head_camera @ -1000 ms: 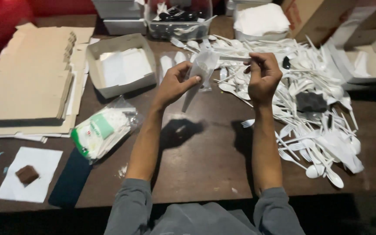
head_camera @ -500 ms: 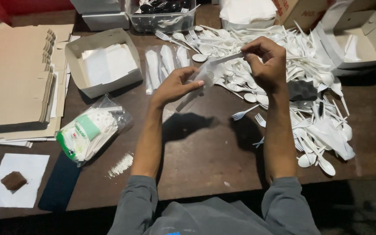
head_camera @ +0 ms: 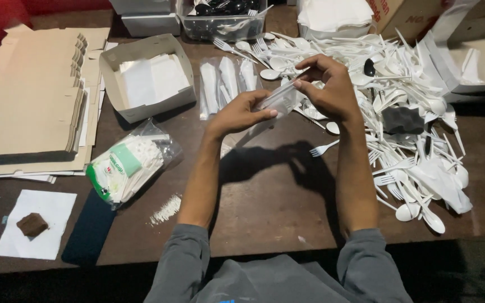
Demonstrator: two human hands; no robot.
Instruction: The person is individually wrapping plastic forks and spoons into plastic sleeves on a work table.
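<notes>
Near the upper middle of the frame, both hands meet over a dark brown wooden table (head_camera: pixel 265 207). Between them is a small clear plastic sleeve (head_camera: pixel 279 100) with white plastic cutlery inside; exactly which pieces it contains cannot be made out. Its long axis runs on a diagonal, from lower left by the left hand up toward the upper right, where a thin white handle pokes out toward the right hand's fingers.

The left hand (head_camera: pixel 241 112) grips the sleeve's lower end, thumb and fingers pressed together around it. The right hand (head_camera: pixel 330 90) is curled over the upper end, its fingertips pinching the sleeve's mouth and the white handle there.

Just above and left of the hands, a few filled clear cutlery packets (head_camera: pixel 227 78) lie side by side, their long axes pointing up and down the frame. To the right sprawls a big loose heap of white plastic spoons and forks (head_camera: pixel 405 118), with a single white fork (head_camera: pixel 322 149) lying apart below the right wrist. An open cardboard box (head_camera: pixel 141 76) holding white paper sits at upper left, beside a stack of flat cardboard sheets (head_camera: pixel 29 106). A clear bag of folded napkins (head_camera: pixel 127 165) lies at left centre, and a white paper square with a brown lump (head_camera: pixel 32 224) at lower left.
</notes>
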